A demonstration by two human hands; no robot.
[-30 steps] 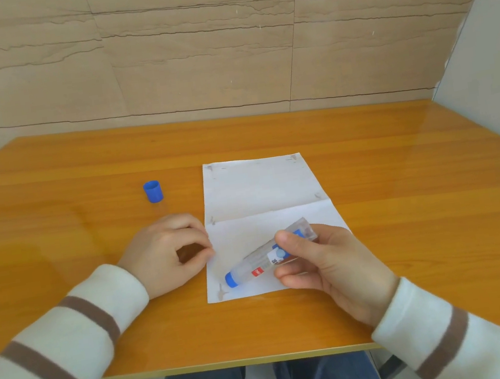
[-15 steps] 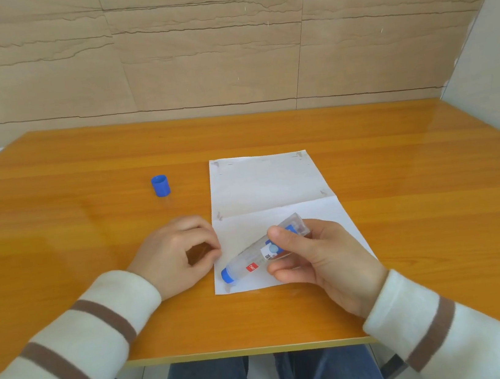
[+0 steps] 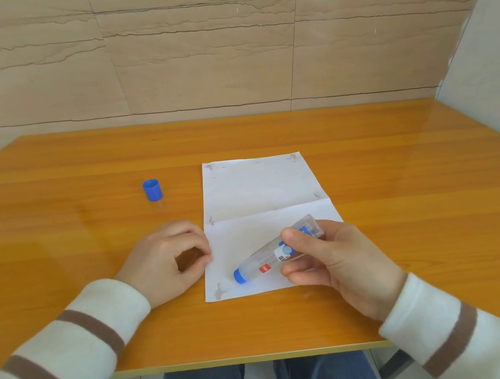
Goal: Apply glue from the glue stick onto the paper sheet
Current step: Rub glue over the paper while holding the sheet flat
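A white paper sheet (image 3: 258, 188) with a crease across its middle lies on the orange wooden table (image 3: 404, 199). My right hand (image 3: 332, 261) grips a clear glue stick (image 3: 262, 260) with a blue tip. The tip points down-left and sits at the sheet's near left corner, beside a small glue smear. My left hand (image 3: 166, 265) rests on the table with fingers curled, its fingertips touching the sheet's left edge. The blue cap (image 3: 152, 190) stands apart on the table, left of the sheet.
A tiled wall rises behind the table and a grey panel stands at the right. The table's near edge runs just below my wrists, with my knees under it.
The glue tip has slid a little down-left along the sheet's near left corner. My left hand has stayed at the sheet's edge.
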